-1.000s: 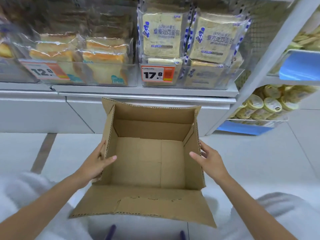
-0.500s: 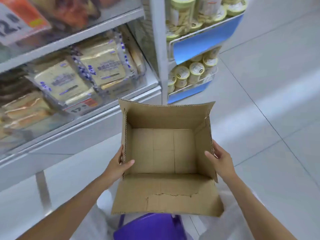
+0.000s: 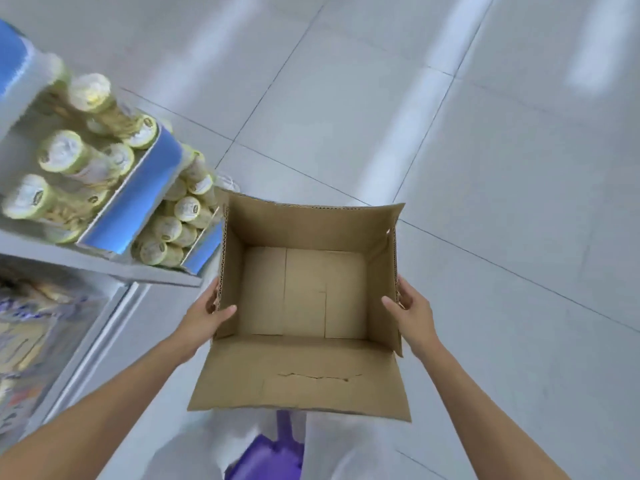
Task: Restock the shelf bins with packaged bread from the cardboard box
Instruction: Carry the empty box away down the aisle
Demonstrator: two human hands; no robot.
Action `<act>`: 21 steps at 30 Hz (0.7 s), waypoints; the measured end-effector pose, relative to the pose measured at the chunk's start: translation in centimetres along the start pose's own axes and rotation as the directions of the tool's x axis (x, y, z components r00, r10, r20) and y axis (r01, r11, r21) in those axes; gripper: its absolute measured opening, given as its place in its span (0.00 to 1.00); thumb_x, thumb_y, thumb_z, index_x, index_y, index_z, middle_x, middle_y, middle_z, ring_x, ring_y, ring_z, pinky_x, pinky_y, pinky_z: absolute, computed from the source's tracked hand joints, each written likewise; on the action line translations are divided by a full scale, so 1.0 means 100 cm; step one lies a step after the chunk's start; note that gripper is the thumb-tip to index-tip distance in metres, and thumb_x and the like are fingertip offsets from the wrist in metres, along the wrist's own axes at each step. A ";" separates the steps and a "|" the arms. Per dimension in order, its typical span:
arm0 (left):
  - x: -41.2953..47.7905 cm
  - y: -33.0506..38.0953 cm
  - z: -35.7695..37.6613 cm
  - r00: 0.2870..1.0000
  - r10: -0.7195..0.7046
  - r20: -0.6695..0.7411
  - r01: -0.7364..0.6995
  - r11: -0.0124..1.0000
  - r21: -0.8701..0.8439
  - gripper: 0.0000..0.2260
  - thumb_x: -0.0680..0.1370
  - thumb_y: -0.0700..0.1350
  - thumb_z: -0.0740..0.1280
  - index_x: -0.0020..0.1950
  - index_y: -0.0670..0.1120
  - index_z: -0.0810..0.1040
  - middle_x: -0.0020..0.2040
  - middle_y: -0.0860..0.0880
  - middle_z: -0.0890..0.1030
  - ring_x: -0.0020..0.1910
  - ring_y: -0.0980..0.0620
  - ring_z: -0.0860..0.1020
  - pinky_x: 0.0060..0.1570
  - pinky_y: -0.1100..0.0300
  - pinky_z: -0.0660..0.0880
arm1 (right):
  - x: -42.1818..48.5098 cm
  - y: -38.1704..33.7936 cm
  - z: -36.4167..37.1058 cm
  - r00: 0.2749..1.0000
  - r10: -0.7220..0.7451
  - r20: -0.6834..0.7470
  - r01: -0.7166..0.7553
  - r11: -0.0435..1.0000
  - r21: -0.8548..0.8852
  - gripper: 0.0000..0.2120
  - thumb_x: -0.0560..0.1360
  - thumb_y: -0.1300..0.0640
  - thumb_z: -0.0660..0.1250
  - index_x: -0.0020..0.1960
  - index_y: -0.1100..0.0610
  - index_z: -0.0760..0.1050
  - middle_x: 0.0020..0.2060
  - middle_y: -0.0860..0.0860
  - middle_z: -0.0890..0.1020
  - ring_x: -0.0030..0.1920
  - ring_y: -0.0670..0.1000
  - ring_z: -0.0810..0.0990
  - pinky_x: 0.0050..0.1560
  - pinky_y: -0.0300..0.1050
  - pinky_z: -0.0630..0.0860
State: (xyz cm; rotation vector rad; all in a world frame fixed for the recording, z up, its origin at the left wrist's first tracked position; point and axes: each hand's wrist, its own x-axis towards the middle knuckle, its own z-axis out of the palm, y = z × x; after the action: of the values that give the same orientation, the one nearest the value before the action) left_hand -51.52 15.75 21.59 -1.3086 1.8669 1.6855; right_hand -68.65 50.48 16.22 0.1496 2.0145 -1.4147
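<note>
The left hand (image 3: 204,315) grips the left wall of the cardboard box (image 3: 304,299), thumb hooked over the rim and inside, fingers curled out of sight behind the wall; the right hand (image 3: 412,313) clamps the opposite wall the same way, thumb inside, fingers outside. Between them the box hangs clear of the floor (image 3: 485,168), its mouth open, near flap (image 3: 301,379) folded toward the person, and its bottom bare: no packaged bread is left in it. A second ago the box faced the bread bins squarely; since then the view has swung to the right, so the bins have slid to the far left edge, where only a blurred patch of packaged bread (image 3: 24,334) shows, too smeared to count. That turn, with an empty box in both hands, suggests the restocking is done and the box is being carried off. Counted: two hands, one box, no loaves inside. On the end rack (image 3: 138,192) with its blue-fronted trays lie round-lidded snack tubs (image 3: 187,209), well over a dozen, some blurred. Below the box a purple object (image 3: 266,455) shows between the white-clad legs; what it is I cannot tell.
</note>
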 end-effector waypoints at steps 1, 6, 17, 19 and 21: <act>0.004 0.021 0.015 1.000 0.010 0.013 -0.011 1.000 0.014 0.34 0.79 0.38 0.68 0.79 0.53 0.54 0.77 0.53 0.61 0.76 0.54 0.61 0.75 0.53 0.58 | 0.002 -0.008 -0.020 0.999 0.000 -0.036 0.000 1.000 0.018 0.29 0.75 0.61 0.69 0.73 0.49 0.68 0.67 0.41 0.75 0.67 0.43 0.74 0.70 0.50 0.70; 0.023 0.122 0.087 0.989 0.089 0.115 -0.100 0.991 0.090 0.32 0.79 0.36 0.67 0.79 0.51 0.57 0.75 0.53 0.65 0.73 0.55 0.63 0.73 0.51 0.61 | 0.008 -0.038 -0.108 0.973 0.068 -0.222 -0.042 0.992 0.122 0.29 0.75 0.66 0.70 0.74 0.53 0.68 0.68 0.44 0.75 0.67 0.44 0.73 0.70 0.49 0.69; 0.106 0.319 0.212 0.905 0.025 0.425 -0.117 0.974 0.192 0.32 0.76 0.43 0.71 0.74 0.66 0.62 0.72 0.54 0.72 0.72 0.50 0.69 0.61 0.51 0.73 | 0.042 -0.112 -0.267 0.841 0.213 -0.498 -0.082 0.959 0.272 0.28 0.74 0.66 0.70 0.72 0.54 0.69 0.67 0.46 0.76 0.68 0.46 0.73 0.71 0.53 0.69; 0.121 0.359 0.235 0.904 0.010 0.428 -0.107 0.973 0.203 0.32 0.76 0.43 0.71 0.75 0.64 0.63 0.71 0.54 0.73 0.69 0.52 0.72 0.56 0.53 0.76 | 0.058 -0.125 -0.292 0.822 0.219 -0.526 -0.071 0.955 0.287 0.28 0.74 0.65 0.70 0.73 0.54 0.69 0.67 0.46 0.76 0.69 0.46 0.72 0.71 0.53 0.68; 0.135 0.400 0.261 0.897 -0.002 0.443 -0.104 0.972 0.213 0.30 0.78 0.41 0.70 0.75 0.61 0.64 0.68 0.55 0.75 0.64 0.53 0.76 0.46 0.59 0.75 | 0.077 -0.140 -0.318 0.804 0.238 -0.545 -0.076 0.950 0.303 0.28 0.74 0.65 0.70 0.72 0.53 0.70 0.67 0.45 0.76 0.68 0.46 0.73 0.70 0.53 0.69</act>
State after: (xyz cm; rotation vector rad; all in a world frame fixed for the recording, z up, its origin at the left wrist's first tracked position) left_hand -98.47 29.52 29.85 -0.7142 1.7639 1.5661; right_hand -95.15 70.45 29.13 0.9546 2.1880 -1.6616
